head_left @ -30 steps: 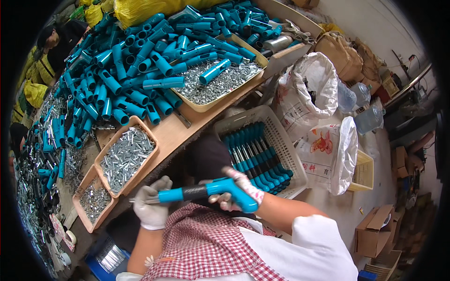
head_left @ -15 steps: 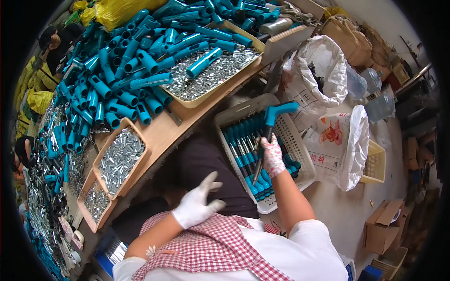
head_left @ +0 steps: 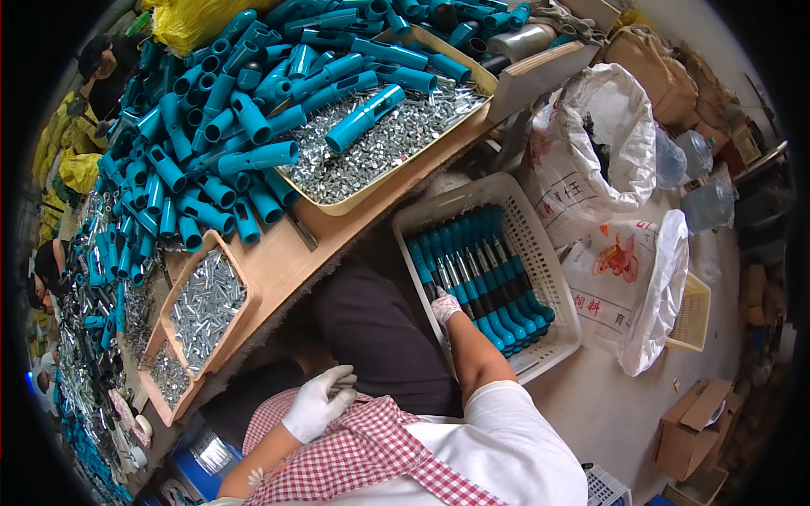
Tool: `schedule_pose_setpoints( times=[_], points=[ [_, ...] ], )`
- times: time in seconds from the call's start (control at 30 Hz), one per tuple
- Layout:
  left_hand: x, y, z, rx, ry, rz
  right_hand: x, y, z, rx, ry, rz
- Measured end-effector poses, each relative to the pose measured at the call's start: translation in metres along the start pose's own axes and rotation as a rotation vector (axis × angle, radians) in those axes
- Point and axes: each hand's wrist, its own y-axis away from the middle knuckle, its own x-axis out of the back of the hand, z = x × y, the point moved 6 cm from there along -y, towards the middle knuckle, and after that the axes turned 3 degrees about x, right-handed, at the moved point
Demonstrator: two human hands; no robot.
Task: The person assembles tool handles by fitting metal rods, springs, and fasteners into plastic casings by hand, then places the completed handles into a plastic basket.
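My right hand (head_left: pixel 445 305), in a pink-patterned glove, reaches into a pale plastic basket (head_left: pixel 564 316). Its fingers close around the dark shaft of a teal curved-handled tool (head_left: pixel 424 263) at the left end of a row. Beside it, several like tools (head_left: pixel 504 278) lie side by side, with teal ends, silver rods and black middle parts. The fingertips are partly hidden. White-gloved and holding nothing, my left hand (head_left: pixel 319 405) hovers by the checked apron, its fingers loosely bent and a little apart.
A wooden bench carries heaped teal tubes (head_left: pixel 202 160), a tray of metal pieces (head_left: pixel 337 207) and joined bins of small metal parts (head_left: pixel 207 304). White sacks (head_left: pixel 620 278) stand right of the basket. Farther right are water jugs (head_left: pixel 709 207) and a cardboard box (head_left: pixel 693 422).
My right hand has lowered the teal curved-handled tool from above the basket to the row's left end. My left hand has drawn back to the left and down. The view has shifted slightly.
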Motion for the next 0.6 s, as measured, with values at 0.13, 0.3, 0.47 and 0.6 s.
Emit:
schedule_pose_setpoints(
  times=[0.13, 0.3, 0.47, 0.6],
  points=[
    [0.014, 0.004, -0.013, 0.04, -0.029, 0.094, -0.027, 0.011, -0.075, 0.165, 0.634, -0.136],
    [0.006, -0.002, -0.001, -0.061, -0.259, 0.039, -0.002, 0.03, -0.07, 0.299, 0.373, -0.026],
    [0.007, -0.005, -0.011, -0.1, -0.361, 0.041, 0.001, 0.035, -0.049, 0.222, 0.35, 0.068],
    [0.013, 0.007, -0.005, -0.136, -0.399, 0.068, 0.014, 0.016, -0.074, 0.37, 0.693, 0.072]
  ],
)
